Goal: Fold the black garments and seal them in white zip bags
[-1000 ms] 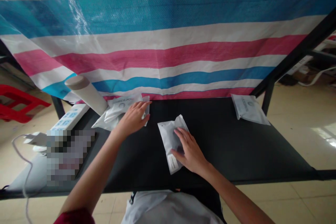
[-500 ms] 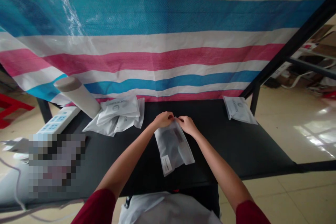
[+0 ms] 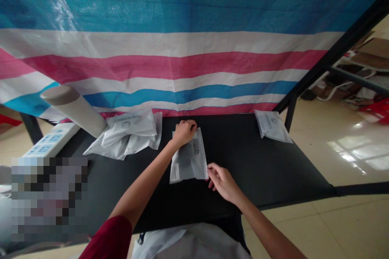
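A frosted translucent zip bag point(image 3: 185, 166) lies flat on the black table point(image 3: 243, 158), with a white label at its near left corner and something dark inside that I cannot make out clearly. My left hand point(image 3: 184, 132) rests at the bag's far end, its fingers curled down on the edge there. At the near right corner, my right hand point(image 3: 223, 182) pinches the bag's edge between thumb and fingers. What exactly lies between those fingertips is too small to tell.
To the left is a pile of similar printed bags point(image 3: 130, 129), beside a leaning white bottle point(image 3: 75, 109) and a power strip point(image 3: 51, 141). Another printed bag point(image 3: 272, 125) lies at the far right. A striped plastic sheet point(image 3: 182, 64) hangs behind the table.
My right hand has moved from the bag's far end down along its right side to the near corner. My left hand stays at the far end. The bag has turned slightly.
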Motion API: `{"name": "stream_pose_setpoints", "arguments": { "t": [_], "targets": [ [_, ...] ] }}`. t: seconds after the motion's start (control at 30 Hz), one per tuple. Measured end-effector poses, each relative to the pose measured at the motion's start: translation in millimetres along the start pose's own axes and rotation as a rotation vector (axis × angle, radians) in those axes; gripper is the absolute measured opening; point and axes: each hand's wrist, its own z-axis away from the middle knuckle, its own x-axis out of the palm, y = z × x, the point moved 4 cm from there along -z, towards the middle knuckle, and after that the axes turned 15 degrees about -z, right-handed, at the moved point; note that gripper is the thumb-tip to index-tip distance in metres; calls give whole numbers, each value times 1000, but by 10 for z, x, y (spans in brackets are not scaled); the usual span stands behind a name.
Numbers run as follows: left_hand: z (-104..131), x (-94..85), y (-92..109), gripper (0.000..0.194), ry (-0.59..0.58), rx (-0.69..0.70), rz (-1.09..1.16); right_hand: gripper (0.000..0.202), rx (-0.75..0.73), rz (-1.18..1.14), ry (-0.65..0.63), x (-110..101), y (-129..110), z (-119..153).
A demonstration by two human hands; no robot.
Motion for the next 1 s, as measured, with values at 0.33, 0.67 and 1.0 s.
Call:
{"name": "stream_pose_setpoints", "arguments": {
  "t": [0.33,0.67,1.0],
  "targets": [
    [886,295,-128,53,292,-6,205,33,-7,-14,-22,-130,-153,-981],
    [894,250,-63,52,272,20,261,39,-115,573,-106,60,-383,-1147],
    [858,438,-24,66,207,36,-42,42,-81,17,203,-706,-229,-1092]
  ]
}}
